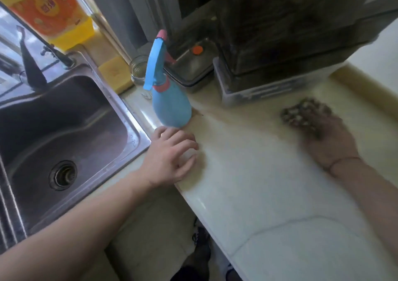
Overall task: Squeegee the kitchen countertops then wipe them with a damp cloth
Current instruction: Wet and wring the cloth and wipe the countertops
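Observation:
The pale countertop (247,184) runs from the sink toward the right. My left hand (172,158) rests on it near its front edge, fingers loosely bent and holding nothing, just below a blue spray bottle (170,106) with a pink collar. My right hand (327,138) is motion-blurred and lies over a dark patterned cloth (301,113) on the counter's right part, pressing it down. How its fingers lie on the cloth is too blurred to tell. No squeegee is in view.
A steel sink (64,130) with a drain fills the left. Behind the bottle stand a glass jar (137,69), a yellow sponge (114,76), a metal lidded box (193,65) and a dark appliance on a white tray (269,87). A yellow-orange detergent bottle (49,9) stands at the back left.

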`<act>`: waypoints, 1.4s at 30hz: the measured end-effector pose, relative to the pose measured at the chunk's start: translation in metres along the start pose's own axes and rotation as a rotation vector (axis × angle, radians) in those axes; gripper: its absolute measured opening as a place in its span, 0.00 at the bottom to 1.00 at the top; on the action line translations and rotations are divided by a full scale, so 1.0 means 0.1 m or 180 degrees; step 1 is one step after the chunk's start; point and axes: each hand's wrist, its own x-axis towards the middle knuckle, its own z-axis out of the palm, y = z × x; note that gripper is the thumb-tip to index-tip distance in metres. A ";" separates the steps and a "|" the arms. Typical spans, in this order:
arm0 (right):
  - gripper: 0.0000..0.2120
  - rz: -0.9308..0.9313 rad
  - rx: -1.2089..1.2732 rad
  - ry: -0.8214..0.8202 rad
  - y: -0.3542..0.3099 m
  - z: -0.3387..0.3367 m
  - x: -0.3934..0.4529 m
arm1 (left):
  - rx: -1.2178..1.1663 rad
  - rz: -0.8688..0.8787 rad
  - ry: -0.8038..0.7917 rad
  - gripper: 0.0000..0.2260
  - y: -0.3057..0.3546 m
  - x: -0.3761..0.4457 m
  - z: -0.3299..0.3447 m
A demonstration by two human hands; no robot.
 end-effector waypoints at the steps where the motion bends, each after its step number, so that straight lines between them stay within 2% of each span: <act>1: 0.26 0.0297 0.0012 -0.0024 0.31 -0.12 0.05 | 0.0018 0.0022 0.0024 0.07 0.05 0.03 0.03; 3: 0.25 0.0714 0.0177 0.0094 0.50 -0.19 0.13 | -0.0062 0.0057 0.0043 0.08 0.15 0.12 0.08; 5: 0.26 0.0968 0.0238 0.0291 0.13 -0.09 0.10 | -0.0224 0.0019 0.0059 0.10 0.20 0.22 0.15; 6: 0.26 0.0783 0.0252 0.0375 -0.17 -0.04 0.01 | -0.0309 -0.0007 0.0054 0.10 0.21 0.27 0.17; 8: 0.24 -0.0449 0.0223 0.0367 -0.82 0.23 -0.46 | -0.0454 -0.0092 0.0052 0.11 0.22 0.34 0.20; 10: 0.24 -0.1603 0.0303 -0.0128 -1.47 0.40 -1.13 | -0.0495 -0.0171 0.0059 0.11 0.25 0.38 0.21; 12: 0.26 -0.2274 0.0465 -0.0781 -1.66 0.45 -1.42 | -0.0469 -0.0086 -0.0029 0.11 0.28 0.39 0.22; 14: 0.26 -0.2494 0.0538 -0.0962 -1.47 0.47 -1.23 | -0.0438 0.0058 -0.0111 0.11 0.29 0.38 0.23; 15: 0.26 -0.2377 0.0647 -0.0929 -1.27 0.45 -1.06 | -0.0413 0.0089 -0.0124 0.12 0.29 0.38 0.23; 16: 0.27 -0.2004 0.0780 -0.0755 -1.03 0.40 -0.84 | -0.0392 0.0084 -0.0115 0.12 0.30 0.38 0.23; 20: 0.24 -0.0030 0.0318 -0.0071 0.41 -0.07 0.19 | -0.0350 0.0057 -0.0055 0.12 0.32 0.35 0.28; 22: 0.25 0.0270 0.0152 0.0014 0.84 -0.29 0.40 | -0.0349 0.0094 -0.0028 0.12 0.34 0.35 0.29; 25: 0.25 0.0549 0.0090 0.0133 0.59 -0.11 0.34 | -0.0306 0.0094 -0.0038 0.13 0.33 0.34 0.31; 26: 0.26 0.0568 0.0052 0.0250 0.37 -0.04 0.20 | -0.0261 0.0093 -0.0064 0.14 0.33 0.34 0.33; 27: 0.27 0.0331 0.0062 0.0359 0.13 0.03 0.00 | -0.0186 0.0106 -0.0073 0.14 0.34 0.34 0.34; 28: 0.27 -0.0160 0.0095 0.0347 -0.13 0.11 -0.27 | -0.0092 0.0123 -0.0065 0.15 0.35 0.35 0.35; 30: 0.28 -0.1249 0.0173 -0.0095 -0.69 0.30 -1.02 | 0.0068 0.0135 -0.0076 0.17 0.38 0.34 0.36; 32: 0.27 -0.1940 0.0251 -0.0722 -1.10 0.39 -1.67 | 0.0201 0.0138 -0.0146 0.19 0.40 0.34 0.38; 34: 0.27 -0.2188 0.0115 -0.0929 -1.19 0.35 -1.87 | 0.0289 0.0155 -0.0183 0.20 0.41 0.35 0.38; 37: 0.29 -0.2620 0.0297 -0.0986 -0.83 0.25 -1.59 | 0.0348 0.0285 -0.0105 0.20 0.45 0.38 0.38; 38: 0.29 -0.2542 0.0379 -0.0830 -0.64 0.20 -1.45 | 0.0348 0.0286 -0.0074 0.21 0.48 0.38 0.38; 39: 0.28 -0.2225 0.0441 -0.0568 -0.37 0.18 -1.27 | 0.0340 0.0251 -0.0066 0.23 0.50 0.38 0.37; 40: 0.25 -0.1802 0.0514 -0.0246 0.00 0.18 -1.06 | 0.0324 0.0204 -0.0074 0.24 0.51 0.37 0.37; 42: 0.21 -0.0841 0.0492 -0.0007 0.76 -0.01 -0.65 | 0.0277 0.0120 -0.0104 0.24 0.51 0.34 0.37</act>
